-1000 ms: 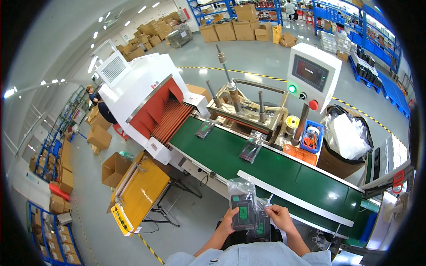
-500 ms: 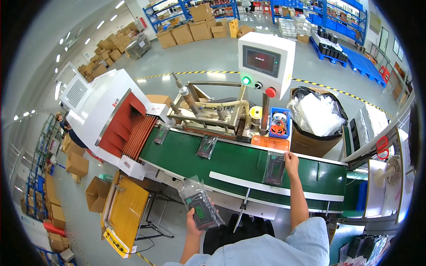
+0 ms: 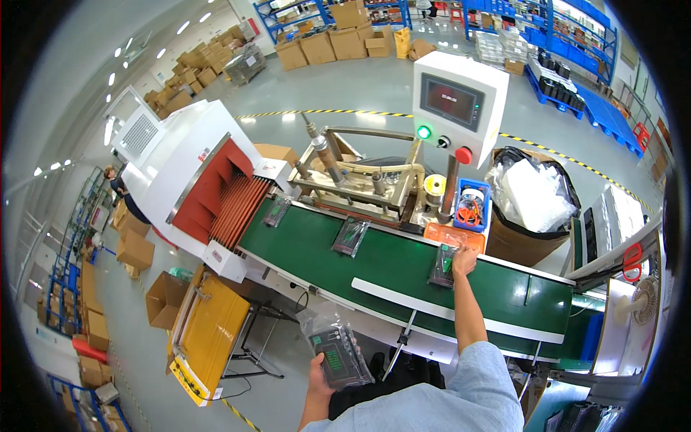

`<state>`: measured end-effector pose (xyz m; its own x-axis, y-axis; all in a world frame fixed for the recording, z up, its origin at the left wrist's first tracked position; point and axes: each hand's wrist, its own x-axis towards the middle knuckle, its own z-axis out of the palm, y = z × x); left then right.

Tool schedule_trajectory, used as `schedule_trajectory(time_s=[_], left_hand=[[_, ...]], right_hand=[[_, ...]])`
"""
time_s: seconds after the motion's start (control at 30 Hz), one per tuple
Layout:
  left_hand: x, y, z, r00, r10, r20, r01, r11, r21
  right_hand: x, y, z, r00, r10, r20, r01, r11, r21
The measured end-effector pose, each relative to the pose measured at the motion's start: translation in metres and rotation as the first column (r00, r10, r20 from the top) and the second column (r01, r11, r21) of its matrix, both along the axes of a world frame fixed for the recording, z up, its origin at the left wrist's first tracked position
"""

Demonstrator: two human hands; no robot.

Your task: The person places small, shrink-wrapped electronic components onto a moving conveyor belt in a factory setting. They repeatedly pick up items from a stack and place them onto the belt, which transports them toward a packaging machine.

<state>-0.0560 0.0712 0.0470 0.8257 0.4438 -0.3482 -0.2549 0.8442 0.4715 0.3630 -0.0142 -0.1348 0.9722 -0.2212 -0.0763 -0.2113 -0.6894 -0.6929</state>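
My left hand point(image 3: 322, 371) grips a flat black box point(image 3: 340, 358) with green printing, inside a loose clear plastic bag, in front of the conveyor. The bag's open-looking end rises past the box's top. Over the green conveyor belt point(image 3: 302, 237), my right hand point(image 3: 466, 261) is closed at the upper right edge of another bagged black box point(image 3: 441, 268) lying there; its fingertips are partly hidden. Further left on the belt lie two more bagged items, one mid-belt point(image 3: 350, 237) and one point(image 3: 276, 212) near the machine's red curtain.
A white tunnel machine point(image 3: 194, 165) with red flaps and rollers stands at the belt's left end. Behind the belt are a control box point(image 3: 461, 101), a blue bin point(image 3: 472, 203) and an orange tray point(image 3: 453, 236). A white guide rail point(image 3: 453, 309) edges the near side. A yellow table point(image 3: 212, 331) stands left.
My right hand has shifted left along the belt with the bagged box, whose green marking now shows. The left hand still holds its bagged box. The whole view has swung slightly left.
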Motion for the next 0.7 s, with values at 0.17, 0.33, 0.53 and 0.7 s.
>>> schedule_trajectory(time_s=[0.17,0.33,0.53,0.7], left_hand=[[-0.012,0.006,-0.021,0.983,-0.153,0.103,0.16,0.985,-0.065],[-0.019,0.005,-0.052,0.972,-0.133,-0.196,0.124,0.99,-0.062],[0.001,-0.003,-0.02,0.916,-0.281,-0.285,0.317,0.944,0.087],[0.002,-0.007,-0.009,0.899,-0.294,-0.323,0.362,0.916,0.174]], right_hand=[[-0.014,-0.012,0.003,0.976,0.118,0.181,-0.135,0.987,0.082],[-0.139,-0.017,0.115,0.59,0.807,-0.022,-0.48,0.372,0.795],[-0.218,-0.029,0.15,0.178,0.984,0.029,-0.457,0.056,0.887],[-0.216,-0.037,0.161,0.189,0.982,-0.026,-0.441,0.109,0.891]])
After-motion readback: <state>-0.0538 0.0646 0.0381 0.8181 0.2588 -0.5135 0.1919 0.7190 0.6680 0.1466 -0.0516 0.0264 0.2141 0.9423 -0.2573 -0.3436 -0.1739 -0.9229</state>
